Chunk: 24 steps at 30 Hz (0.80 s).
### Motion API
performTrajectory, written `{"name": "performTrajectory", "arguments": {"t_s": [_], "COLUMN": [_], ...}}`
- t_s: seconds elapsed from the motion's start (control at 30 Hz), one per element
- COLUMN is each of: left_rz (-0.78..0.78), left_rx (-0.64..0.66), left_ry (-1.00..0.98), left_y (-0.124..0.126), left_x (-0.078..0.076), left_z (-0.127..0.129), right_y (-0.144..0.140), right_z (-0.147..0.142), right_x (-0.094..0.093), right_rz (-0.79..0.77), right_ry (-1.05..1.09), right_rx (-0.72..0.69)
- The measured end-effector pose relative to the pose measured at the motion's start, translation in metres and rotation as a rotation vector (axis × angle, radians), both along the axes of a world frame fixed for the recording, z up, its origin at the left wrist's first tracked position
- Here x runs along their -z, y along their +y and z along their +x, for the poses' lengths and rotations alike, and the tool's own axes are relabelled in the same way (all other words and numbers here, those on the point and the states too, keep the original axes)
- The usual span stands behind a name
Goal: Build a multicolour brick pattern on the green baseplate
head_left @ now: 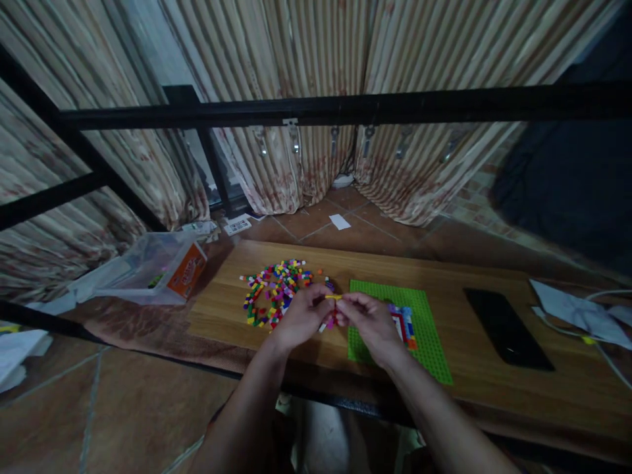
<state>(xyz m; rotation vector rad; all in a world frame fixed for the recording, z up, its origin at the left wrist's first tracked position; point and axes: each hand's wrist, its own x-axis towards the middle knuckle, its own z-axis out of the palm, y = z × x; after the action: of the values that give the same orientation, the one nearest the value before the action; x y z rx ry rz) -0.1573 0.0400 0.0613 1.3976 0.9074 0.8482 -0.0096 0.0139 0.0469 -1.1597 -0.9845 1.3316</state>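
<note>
My left hand [305, 315] and my right hand [369, 321] meet over the wooden board, fingertips pinched on a small yellow toy brick [333, 297] between them. Left of the hands spreads a pile of loose multicoloured bricks [284, 284], partly hidden by my left hand. Beneath and beside my right hand lies a green studded baseplate [428, 339]. On it, red, blue, white and orange bricks [409, 328] are joined in a patch that my right hand partly covers.
A clear plastic box [143, 266] with an orange label stands left of the wooden board [459, 270]. A black phone-like slab [508, 328] lies to the right, near papers [577, 309] and a white cable [609, 355]. A black metal bar [316, 110] crosses before the curtains.
</note>
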Motion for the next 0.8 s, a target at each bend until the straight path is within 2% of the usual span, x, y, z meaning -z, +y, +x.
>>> {"name": "performTrajectory", "arguments": {"t_s": [0.13, 0.33, 0.47, 0.67, 0.8], "left_rz": [-0.047, -0.188, -0.263, -0.301, -0.267], "left_rx": [0.028, -0.019, -0.009, -0.006, -0.015], "left_ry": [0.007, -0.028, -0.121, -0.156, -0.082], "left_y": [-0.002, -0.002, -0.002, -0.002, -0.001], "left_x": [-0.005, -0.008, -0.008, -0.009, -0.009], "left_z": [0.01, 0.038, 0.047, 0.046, 0.043], "right_y": [0.002, -0.001, -0.005, -0.005, -0.006], "right_z": [0.005, 0.027, 0.036, 0.042, 0.039], "right_x": [-0.005, -0.005, -0.008, -0.011, -0.009], "right_rz": [0.04, 0.068, 0.01, -0.155, -0.178], "right_ry": [0.017, -0.01, 0.116, 0.47, 0.44], "right_rx": [0.007, 0.046, 0.063, 0.028, -0.004]}}
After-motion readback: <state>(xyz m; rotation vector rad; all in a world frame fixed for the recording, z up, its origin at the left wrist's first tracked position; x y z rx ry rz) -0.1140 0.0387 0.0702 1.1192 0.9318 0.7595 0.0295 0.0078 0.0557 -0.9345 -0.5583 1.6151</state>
